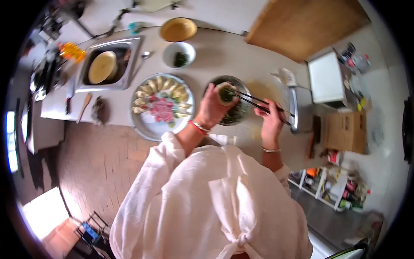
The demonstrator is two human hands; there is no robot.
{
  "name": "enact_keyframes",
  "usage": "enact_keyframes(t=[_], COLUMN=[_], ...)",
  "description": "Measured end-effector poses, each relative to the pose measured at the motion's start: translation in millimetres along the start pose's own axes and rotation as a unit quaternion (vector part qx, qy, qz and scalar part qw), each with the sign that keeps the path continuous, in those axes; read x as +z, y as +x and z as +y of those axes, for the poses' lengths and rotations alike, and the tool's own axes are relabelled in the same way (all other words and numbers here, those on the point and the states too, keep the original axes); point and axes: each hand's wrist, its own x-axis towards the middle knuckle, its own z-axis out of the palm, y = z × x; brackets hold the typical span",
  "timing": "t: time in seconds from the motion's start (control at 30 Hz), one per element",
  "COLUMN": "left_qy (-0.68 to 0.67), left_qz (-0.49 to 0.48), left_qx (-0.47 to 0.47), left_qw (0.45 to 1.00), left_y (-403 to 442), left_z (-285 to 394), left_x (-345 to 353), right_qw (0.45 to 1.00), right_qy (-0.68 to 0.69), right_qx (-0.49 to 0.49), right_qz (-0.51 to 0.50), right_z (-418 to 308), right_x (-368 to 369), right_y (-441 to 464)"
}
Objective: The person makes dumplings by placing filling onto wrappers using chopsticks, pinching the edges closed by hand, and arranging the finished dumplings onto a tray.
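My left hand [210, 108] cups a round dumpling wrapper [226, 94] with dark green filling on it, above a metal bowl [246, 113]. In my right hand [271, 120] is a pair of dark chopsticks [258, 102], whose tips touch the filling in the wrapper. More chopped green filling [235, 114] lies in the metal bowl below. Left of my hands stands a round tray [142, 125] with a printed pink flower. Folded dumplings [160, 83] line part of its rim in a curved row.
Behind the tray stand a white bowl [167, 54] with greens and a yellowish bowl [178, 29]. A sink [137, 43] holding a basin [102, 67] is at the left. A spoon [145, 55], wooden spatula [84, 108] and knife [68, 99] lie nearby. A large wooden board [302, 26] leans at the back right.
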Motion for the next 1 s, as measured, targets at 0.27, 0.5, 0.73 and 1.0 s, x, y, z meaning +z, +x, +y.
enact_keyframes(t=[0.27, 0.5, 0.73, 1.0], left_qy=[0.015, -0.011, -0.026, -0.039], left_qz=[0.033, 0.075, 0.13, 0.114], left_qx=[0.101, 0.161, 0.167, 0.176], left_qw=[0.994, 0.984, 0.977, 0.977], left_y=[1, -26, -45, -46], left_z=[-8, 5, -3, -32], left_x=[-49, -42, -53, -28], right_qw=[0.993, 0.986, 0.979, 0.976], right_qy=[0.066, 0.056, -0.144, -0.181], right_qx=[0.055, 0.098, 0.098, 0.105], right_qz=[-0.079, -0.126, -0.109, -0.062], right_z=[49, 55, 93, 148], right_x=[-9, 7, -29, -38], right_y=[24, 33, 68, 61])
